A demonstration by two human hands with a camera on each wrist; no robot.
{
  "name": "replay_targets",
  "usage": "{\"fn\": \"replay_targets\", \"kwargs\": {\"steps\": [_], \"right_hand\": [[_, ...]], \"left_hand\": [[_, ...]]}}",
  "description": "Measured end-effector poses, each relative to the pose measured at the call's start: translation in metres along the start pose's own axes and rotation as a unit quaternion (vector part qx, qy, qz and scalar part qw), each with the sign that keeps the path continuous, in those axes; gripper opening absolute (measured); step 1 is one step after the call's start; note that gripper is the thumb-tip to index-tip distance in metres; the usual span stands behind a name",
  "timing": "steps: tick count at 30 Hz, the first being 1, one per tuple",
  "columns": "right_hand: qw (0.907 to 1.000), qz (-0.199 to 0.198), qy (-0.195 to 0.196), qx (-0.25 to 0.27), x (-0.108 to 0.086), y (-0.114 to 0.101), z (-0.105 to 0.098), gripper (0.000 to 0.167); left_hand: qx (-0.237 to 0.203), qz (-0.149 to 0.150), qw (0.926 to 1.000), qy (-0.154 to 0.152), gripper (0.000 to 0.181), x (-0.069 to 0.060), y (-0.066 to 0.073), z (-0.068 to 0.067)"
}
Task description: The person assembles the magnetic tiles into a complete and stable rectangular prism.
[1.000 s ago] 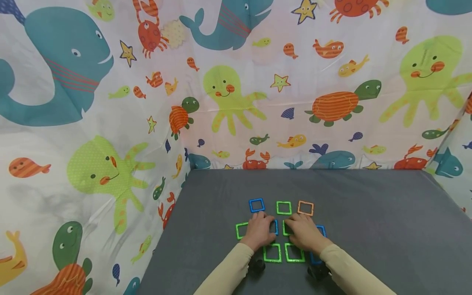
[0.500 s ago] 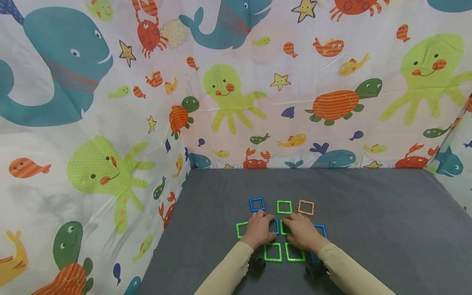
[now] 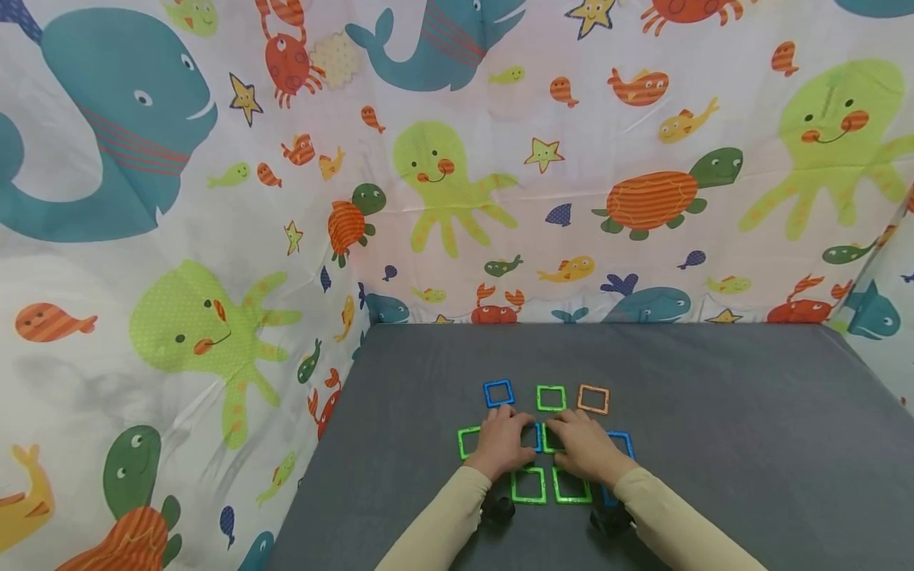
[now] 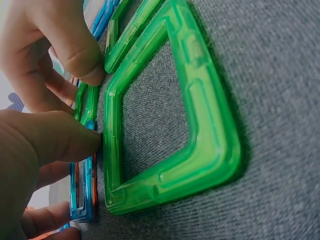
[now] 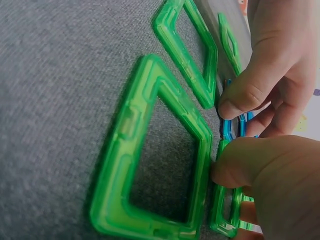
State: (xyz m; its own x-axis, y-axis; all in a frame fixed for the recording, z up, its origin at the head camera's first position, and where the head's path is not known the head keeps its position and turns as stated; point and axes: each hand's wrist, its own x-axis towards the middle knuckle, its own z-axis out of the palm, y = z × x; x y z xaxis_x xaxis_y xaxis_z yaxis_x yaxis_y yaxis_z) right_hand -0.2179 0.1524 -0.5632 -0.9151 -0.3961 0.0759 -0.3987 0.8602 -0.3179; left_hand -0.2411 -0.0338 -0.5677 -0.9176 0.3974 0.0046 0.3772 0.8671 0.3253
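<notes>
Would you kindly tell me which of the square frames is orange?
The rightmost frame in the farthest row; the blue frame and green frame to its left, and all nearer ones, aren't orange.

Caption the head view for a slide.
Left hand on a blue square frame, right hand on a green frame, side by side among other colored frames on a gray surface.

Site: screened-off tabletop booth; building type cannot be told. Evidence: white fabric sheeting printed with coloured sea animals (image 3: 500, 206) hangs from 9 o'clock through 12 to 3. Flat, dark-grey, woven-cloth surface (image 3: 685, 388) reaches toward 12. Black rounded wrist-worn device (image 3: 502, 509) near 6 suggests a recording set-up.
</notes>
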Motion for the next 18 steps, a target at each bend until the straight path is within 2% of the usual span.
{"fn": "replay_targets", "kwargs": {"steps": [11,18], "right_hand": [[0.9999,-0.002,-0.007,-0.01,0.002,-0.003,-0.006,0.047],[1.0,0.0,0.004,-0.004,0.0,0.0,0.0,0.047]], "left_hand": [[-0.013,-0.007,0.9999,0.002,0.047,-0.001,0.001,-0.004],[-0.076,0.02,0.9965,-0.028,0.056,0.0,-0.009,-0.012]]}}
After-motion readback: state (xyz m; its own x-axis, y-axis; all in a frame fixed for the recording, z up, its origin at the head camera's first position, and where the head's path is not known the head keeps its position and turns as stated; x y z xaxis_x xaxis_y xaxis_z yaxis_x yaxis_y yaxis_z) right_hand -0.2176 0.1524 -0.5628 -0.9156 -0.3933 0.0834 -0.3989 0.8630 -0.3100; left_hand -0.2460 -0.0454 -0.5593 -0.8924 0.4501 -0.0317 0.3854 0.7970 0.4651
